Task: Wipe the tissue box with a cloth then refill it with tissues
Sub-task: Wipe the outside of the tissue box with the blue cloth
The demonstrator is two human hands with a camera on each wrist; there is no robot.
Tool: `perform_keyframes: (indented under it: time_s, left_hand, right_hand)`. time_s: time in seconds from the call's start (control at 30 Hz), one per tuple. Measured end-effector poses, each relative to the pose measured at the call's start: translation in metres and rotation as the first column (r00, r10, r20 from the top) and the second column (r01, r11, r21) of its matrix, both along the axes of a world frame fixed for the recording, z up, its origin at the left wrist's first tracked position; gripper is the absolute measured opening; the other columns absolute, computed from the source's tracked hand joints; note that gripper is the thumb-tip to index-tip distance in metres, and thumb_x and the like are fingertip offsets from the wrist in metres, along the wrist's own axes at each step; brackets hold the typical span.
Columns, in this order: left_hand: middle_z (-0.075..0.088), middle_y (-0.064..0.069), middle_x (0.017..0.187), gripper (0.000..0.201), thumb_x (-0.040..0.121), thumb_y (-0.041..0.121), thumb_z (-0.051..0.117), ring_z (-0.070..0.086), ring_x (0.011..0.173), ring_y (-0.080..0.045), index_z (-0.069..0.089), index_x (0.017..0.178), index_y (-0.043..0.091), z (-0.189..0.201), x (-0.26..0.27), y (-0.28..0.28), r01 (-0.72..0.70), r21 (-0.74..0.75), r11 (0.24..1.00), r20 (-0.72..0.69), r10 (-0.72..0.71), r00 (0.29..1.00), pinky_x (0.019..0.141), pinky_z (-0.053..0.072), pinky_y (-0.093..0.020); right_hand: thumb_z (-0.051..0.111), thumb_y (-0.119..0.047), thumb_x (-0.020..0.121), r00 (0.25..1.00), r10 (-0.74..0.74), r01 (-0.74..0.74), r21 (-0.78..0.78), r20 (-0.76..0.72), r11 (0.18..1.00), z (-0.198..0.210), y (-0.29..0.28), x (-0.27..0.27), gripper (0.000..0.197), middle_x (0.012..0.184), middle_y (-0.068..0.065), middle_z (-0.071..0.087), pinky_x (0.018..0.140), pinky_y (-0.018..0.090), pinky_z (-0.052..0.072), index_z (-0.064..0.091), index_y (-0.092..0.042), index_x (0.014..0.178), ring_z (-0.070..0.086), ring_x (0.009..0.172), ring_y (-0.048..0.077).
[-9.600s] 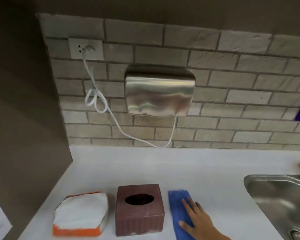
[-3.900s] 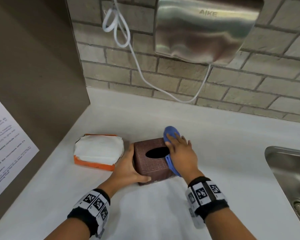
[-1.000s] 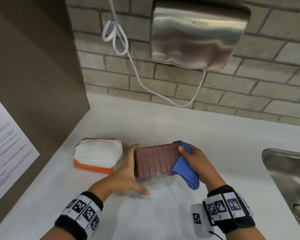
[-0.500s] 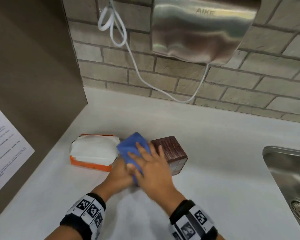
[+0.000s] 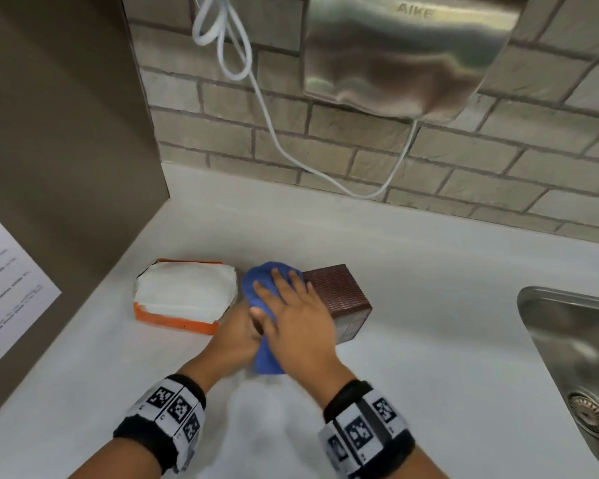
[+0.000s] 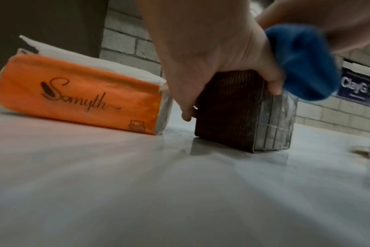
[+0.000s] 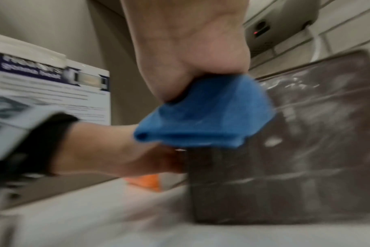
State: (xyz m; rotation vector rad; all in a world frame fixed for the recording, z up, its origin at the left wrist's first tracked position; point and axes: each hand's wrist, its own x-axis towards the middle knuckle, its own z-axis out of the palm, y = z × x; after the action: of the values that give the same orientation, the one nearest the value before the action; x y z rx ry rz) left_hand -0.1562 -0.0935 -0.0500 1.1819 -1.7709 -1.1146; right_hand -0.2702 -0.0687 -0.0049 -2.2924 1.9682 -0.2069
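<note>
one brown woven tissue box [image 5: 338, 295] on the white counter [image 5: 429, 340], gripped by left hand [image 6: 211, 50]; right hand [image 5: 298, 326] flat, pressing blue cloth [image 5: 263, 288]; risk: hard pressing skids the light box.

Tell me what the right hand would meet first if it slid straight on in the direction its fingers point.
The right hand presses the blue cloth on the brown tissue box, fingers pointing up-left toward the back wall. Past the box edge it would probably meet only bare countertop, then the brick wall; depth is unclear.

Left hand [image 5: 237, 326] in curled grip, right hand [image 5: 296, 318] flat, fingers spread, crossing over it
</note>
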Motion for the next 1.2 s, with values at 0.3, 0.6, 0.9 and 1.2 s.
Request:
perform_keyframes:
  time_s: [0.3,0.6,0.9,1.2]
  left_hand:
    - [0.055,0.029,0.114,0.087,0.053,0.032,0.09,0.05,0.105,0.02,0.041,0.125,0.039,-0.006,-0.002,-0.006,0.008,0.084,0.996,0.014,-0.009,1.0,0.079,0.037,0.005]
    - [0.056,0.029,0.11,0.085,0.052,0.028,0.09,0.052,0.101,0.021,0.04,0.118,0.044,0.002,0.0,-0.004,0.027,0.067,0.997,0.03,-0.029,0.999,0.076,0.04,0.003]
    - [0.062,0.032,0.11,0.022,0.08,0.038,0.057,0.054,0.107,0.015,0.047,0.1,0.04,0.004,-0.002,0.0,-0.014,0.094,0.996,-0.044,0.018,0.999,0.088,0.039,-0.004]
    - [0.056,0.024,0.114,0.09,0.051,0.026,0.091,0.053,0.102,0.017,0.04,0.124,0.038,0.001,0.003,-0.002,0.015,0.105,0.994,0.081,-0.024,0.996,0.077,0.039,0.002]
  right_hand:
    - [0.01,-0.049,0.092,0.956,-0.289,0.288,-0.023,-0.05,0.957,-0.006,-0.026,-0.047,0.066,0.146,0.013,0.044,0.113,0.044,0.029,0.041,-0.019,0.141,0.034,0.137,0.038]
    - [0.018,-0.052,0.095,0.973,-0.221,0.224,-0.052,0.064,0.973,-0.006,-0.015,-0.082,0.057,0.153,-0.002,0.034,0.116,0.041,0.021,0.035,-0.029,0.144,0.028,0.142,0.023]
    - [0.03,-0.044,0.09,1.0,-0.03,0.03,-0.145,0.002,0.989,-0.003,0.002,0.009,0.051,0.132,0.004,0.06,0.104,0.04,0.043,0.059,-0.024,0.127,0.055,0.123,0.025]
    - [0.04,-0.033,0.094,0.943,-0.331,0.332,-0.18,0.04,0.926,-0.003,-0.019,-0.064,0.042,0.132,0.009,0.06,0.103,0.04,0.042,0.059,-0.015,0.127,0.056,0.121,0.031]
